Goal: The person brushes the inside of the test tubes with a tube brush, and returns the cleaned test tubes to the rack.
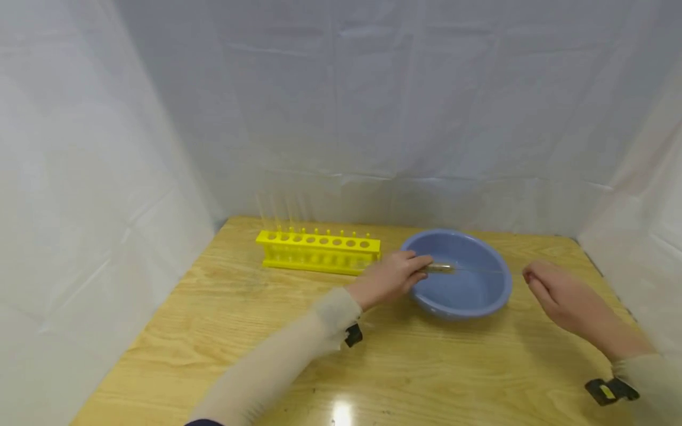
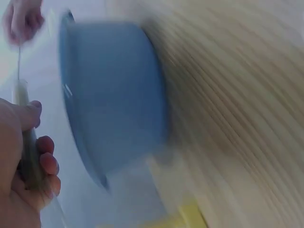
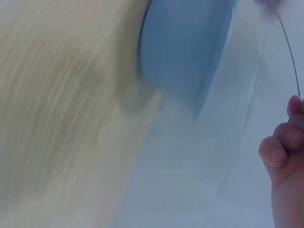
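My left hand (image 1: 391, 278) grips a glass test tube (image 1: 441, 268) over the blue basin (image 1: 458, 310). The tube lies nearly level, its mouth facing right. Inside it shows the brownish head of a test tube brush (image 2: 31, 164), partly hidden by the fingers in the left wrist view. From the mouth a thin twisted wire handle (image 3: 290, 52) runs across the basin to my right hand (image 1: 565, 299). The curled right fingers pinch its far end, just beyond the basin's right rim.
Left of the basin stands a yellow test tube rack (image 1: 319, 241) with a row of holes and upright pegs. Faint clear tubes (image 1: 277, 207) rise at its left end. White sheeting (image 1: 341, 118) surrounds the wooden table (image 1: 405, 378) at the back and sides.
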A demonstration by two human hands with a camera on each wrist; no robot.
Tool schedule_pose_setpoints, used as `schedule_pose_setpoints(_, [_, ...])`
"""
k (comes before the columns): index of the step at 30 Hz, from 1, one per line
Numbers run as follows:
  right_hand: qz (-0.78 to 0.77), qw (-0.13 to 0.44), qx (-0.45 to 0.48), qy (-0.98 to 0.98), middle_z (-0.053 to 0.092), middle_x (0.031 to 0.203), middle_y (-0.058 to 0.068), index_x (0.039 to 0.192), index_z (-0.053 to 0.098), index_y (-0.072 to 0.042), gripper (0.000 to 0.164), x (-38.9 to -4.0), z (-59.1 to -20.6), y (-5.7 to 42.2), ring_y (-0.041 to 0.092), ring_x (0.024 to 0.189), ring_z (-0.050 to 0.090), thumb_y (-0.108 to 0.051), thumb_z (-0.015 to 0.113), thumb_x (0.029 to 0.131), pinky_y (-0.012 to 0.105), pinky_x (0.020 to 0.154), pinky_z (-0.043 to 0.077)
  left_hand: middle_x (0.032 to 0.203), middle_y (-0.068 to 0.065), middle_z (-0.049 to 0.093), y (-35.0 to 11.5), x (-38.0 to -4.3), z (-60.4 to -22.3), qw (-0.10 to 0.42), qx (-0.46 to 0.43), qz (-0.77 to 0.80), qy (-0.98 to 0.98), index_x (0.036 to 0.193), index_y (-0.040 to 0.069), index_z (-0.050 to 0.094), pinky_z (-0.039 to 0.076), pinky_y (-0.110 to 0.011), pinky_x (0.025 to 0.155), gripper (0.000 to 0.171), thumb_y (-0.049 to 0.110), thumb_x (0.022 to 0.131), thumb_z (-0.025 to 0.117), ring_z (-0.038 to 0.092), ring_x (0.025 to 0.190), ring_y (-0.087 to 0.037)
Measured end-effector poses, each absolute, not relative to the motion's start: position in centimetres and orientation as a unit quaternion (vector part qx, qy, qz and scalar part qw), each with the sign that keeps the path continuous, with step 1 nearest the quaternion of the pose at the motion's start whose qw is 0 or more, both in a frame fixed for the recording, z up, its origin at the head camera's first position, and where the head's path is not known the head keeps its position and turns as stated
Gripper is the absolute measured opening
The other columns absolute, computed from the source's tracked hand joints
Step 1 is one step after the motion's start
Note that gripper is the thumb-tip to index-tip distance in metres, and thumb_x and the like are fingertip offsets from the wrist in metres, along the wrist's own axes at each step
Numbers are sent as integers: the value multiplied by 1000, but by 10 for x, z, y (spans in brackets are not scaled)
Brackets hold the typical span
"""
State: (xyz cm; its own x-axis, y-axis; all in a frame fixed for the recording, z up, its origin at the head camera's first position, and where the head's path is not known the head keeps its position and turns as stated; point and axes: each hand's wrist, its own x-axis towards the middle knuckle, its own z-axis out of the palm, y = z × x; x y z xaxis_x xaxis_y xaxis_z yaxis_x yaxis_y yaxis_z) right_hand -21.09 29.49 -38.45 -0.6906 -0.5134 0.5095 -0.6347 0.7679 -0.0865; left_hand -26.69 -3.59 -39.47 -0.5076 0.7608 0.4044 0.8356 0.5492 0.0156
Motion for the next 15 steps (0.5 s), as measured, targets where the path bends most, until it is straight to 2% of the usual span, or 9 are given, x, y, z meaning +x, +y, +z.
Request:
schedule_pose_setpoints(3, [123,239,310,-912,54,87,-7,95,58,-13,19,-209,-384,314,3,75,46,5,55,96,31,62,43,96,-2,68,-48,-271,-399,167,-452,-107,-870,134,10,63,52,-21,73,36,27,102,59,63,78,-10])
schedule_pose_setpoints(5, [118,234,309,-914,55,88,-6,96,57,-13,17,-208,-382,322,2,77,45,4,55,97,31,63,43,97,-3,68,-51,-272,-399,166,-461,-115,-864,135,9,62,53,-21,73,38,28,103,59,63,77,-11])
schedule_pose_setpoints(12, [98,236,268,-929,55,87,-1,97,57,-8,13,-201,-377,334,4,74,42,3,50,100,33,60,40,97,-4,68,-61,-275,-403,168,-458,-130,-863,134,8,62,53,-25,75,36,23,101,62,64,79,-13])
schedule_pose_setpoints(15, [100,248,272,-925,57,87,0,98,58,-6,13,-200,-376,333,8,76,45,5,51,99,35,61,42,96,-3,67,-64,-274,-403,166,-457,-136,-863,135,8,62,51,-23,72,36,22,101,62,62,76,-12])
